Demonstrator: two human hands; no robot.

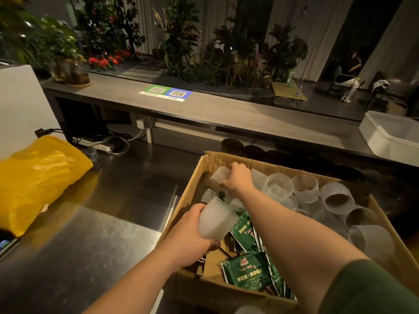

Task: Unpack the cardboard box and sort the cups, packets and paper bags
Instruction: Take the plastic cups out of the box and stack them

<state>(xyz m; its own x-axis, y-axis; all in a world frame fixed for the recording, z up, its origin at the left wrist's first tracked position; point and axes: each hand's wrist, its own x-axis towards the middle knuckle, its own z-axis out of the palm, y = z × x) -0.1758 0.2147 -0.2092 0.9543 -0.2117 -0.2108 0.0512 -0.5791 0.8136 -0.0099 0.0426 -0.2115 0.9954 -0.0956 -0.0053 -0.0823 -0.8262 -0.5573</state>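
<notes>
Frosted, ribbed plastic fills both of my hands in the head view. My left hand (190,236) grips one cup (215,219) around its wall, just inside the near left part of the cardboard box (188,184). My right hand (238,177), reaching further in, closes over a second cup (220,176) at the far left corner. The two held cups are near each other but apart, the second one beyond the first, almost in line along the box's left wall. Both are tipped off upright. The near cup's long axis runs roughly away from me, and I think its wider mouth faces back toward me, though the frosted wall makes that hard to read. Loose cups (306,189) crowd the right half of the box, green packets (247,268) lie beneath my right forearm, and a brown sheet (212,261) under them may be a paper bag. Steel bench (102,223) stretches left of the box toward a yellow bag (38,177), so my left hand is the nearer one for setting cups out there.
</notes>
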